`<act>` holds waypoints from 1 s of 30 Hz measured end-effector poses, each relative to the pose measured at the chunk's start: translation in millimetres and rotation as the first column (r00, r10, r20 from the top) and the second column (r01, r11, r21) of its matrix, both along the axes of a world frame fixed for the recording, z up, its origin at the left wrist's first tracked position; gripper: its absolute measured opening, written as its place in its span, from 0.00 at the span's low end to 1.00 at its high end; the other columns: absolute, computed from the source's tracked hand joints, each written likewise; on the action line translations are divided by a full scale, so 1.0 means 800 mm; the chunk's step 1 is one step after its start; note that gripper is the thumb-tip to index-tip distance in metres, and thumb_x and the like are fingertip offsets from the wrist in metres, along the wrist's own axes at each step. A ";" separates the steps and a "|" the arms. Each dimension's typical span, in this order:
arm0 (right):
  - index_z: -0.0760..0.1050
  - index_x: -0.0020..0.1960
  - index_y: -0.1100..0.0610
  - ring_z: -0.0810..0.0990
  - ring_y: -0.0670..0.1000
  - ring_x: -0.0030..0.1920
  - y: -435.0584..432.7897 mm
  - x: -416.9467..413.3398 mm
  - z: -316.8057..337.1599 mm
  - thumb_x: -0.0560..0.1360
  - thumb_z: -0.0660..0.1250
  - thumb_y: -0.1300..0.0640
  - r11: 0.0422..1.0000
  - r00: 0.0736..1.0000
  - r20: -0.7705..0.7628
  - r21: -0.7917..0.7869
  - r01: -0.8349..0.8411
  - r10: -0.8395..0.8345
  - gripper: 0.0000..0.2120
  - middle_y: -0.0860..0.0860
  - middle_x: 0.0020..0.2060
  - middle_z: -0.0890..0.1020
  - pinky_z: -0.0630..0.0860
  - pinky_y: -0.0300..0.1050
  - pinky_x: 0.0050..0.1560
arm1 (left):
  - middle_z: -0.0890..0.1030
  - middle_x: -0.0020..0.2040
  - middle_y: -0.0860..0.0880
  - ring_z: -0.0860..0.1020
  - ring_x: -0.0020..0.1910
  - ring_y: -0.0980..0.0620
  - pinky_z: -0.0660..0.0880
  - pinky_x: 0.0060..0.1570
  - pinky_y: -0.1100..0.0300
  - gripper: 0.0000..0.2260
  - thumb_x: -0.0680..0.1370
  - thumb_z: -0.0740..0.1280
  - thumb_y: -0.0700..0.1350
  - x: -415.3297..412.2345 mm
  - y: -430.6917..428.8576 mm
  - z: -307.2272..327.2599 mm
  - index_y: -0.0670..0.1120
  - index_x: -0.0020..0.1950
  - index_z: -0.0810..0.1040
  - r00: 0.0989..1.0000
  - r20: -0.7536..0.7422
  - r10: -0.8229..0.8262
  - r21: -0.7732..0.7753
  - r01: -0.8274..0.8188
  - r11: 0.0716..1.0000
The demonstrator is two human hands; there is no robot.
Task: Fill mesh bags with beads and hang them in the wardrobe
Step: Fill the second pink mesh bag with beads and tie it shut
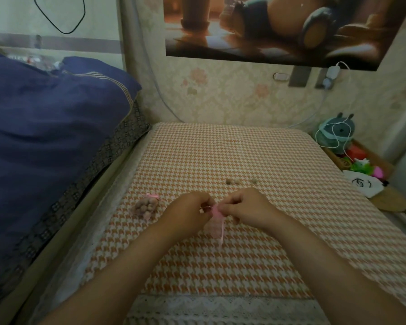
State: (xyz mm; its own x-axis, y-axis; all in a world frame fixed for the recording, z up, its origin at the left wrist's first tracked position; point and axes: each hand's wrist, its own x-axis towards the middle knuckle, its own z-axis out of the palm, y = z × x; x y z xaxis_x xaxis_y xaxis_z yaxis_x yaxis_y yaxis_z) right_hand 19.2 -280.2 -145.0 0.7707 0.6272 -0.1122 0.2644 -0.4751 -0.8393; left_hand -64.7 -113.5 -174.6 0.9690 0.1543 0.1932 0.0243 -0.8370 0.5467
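The left hand (188, 213) and right hand (246, 207) pinch the top of a bag (215, 225). I think they open it. Next, beads (232, 181) past the grip must go in.

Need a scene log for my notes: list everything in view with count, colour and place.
Pink mesh bag filled with beige beads: one, pink and beige, on the cloth left of the hands.
Limp pink mesh bag: one, pink, held between both hands.
Loose round beige beads: three or four, beige, on the cloth beyond the hands.
Orange-and-white houndstooth tablecloth: one, spread in front of the person.
Navy blue quilt: one, on the bed at left.
Teal plush toy: one, off the cloth's far right corner.
Brown-toned wall poster: one, on the wall above.
Left hand: pinches the limp bag's top.
Right hand: pinches the same top.
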 end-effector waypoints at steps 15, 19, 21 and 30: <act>0.82 0.43 0.49 0.77 0.46 0.27 0.005 0.002 -0.009 0.78 0.69 0.57 0.998 0.985 0.160 -0.022 -0.062 0.065 0.07 0.49 0.36 0.86 0.77 0.47 0.32 | 0.84 0.35 0.52 0.82 0.34 0.55 0.80 0.40 0.53 0.04 0.75 0.71 0.49 -0.003 -0.014 0.010 0.50 0.41 0.81 0.992 -0.027 0.127 -0.319 -0.129 0.939; 0.78 0.46 0.46 0.77 0.40 0.29 0.005 0.004 -0.010 0.77 0.72 0.55 0.999 0.977 0.208 -0.003 -0.048 0.048 0.04 0.49 0.36 0.85 0.74 0.43 0.34 | 0.84 0.34 0.52 0.83 0.32 0.56 0.80 0.36 0.58 0.04 0.73 0.72 0.44 -0.005 -0.013 0.012 0.50 0.38 0.82 0.989 -0.063 0.134 -0.338 -0.148 0.929; 0.76 0.49 0.45 0.76 0.40 0.29 0.004 0.003 -0.007 0.77 0.72 0.55 0.998 0.978 0.197 -0.007 -0.069 0.070 0.07 0.48 0.36 0.85 0.72 0.40 0.33 | 0.84 0.32 0.50 0.83 0.31 0.54 0.79 0.34 0.58 0.05 0.72 0.71 0.42 -0.006 -0.015 0.016 0.48 0.35 0.82 0.978 -0.087 0.190 -0.376 -0.209 0.903; 0.83 0.51 0.43 0.78 0.40 0.41 0.001 -0.003 0.008 0.79 0.67 0.54 0.929 0.818 0.481 -0.331 -0.163 0.315 0.08 0.40 0.41 0.82 0.79 0.47 0.48 | 0.83 0.33 0.43 0.79 0.27 0.52 0.73 0.25 0.65 0.02 0.73 0.67 0.36 0.000 -0.024 0.022 0.41 0.42 0.79 0.955 -0.172 0.240 -0.576 -0.295 0.762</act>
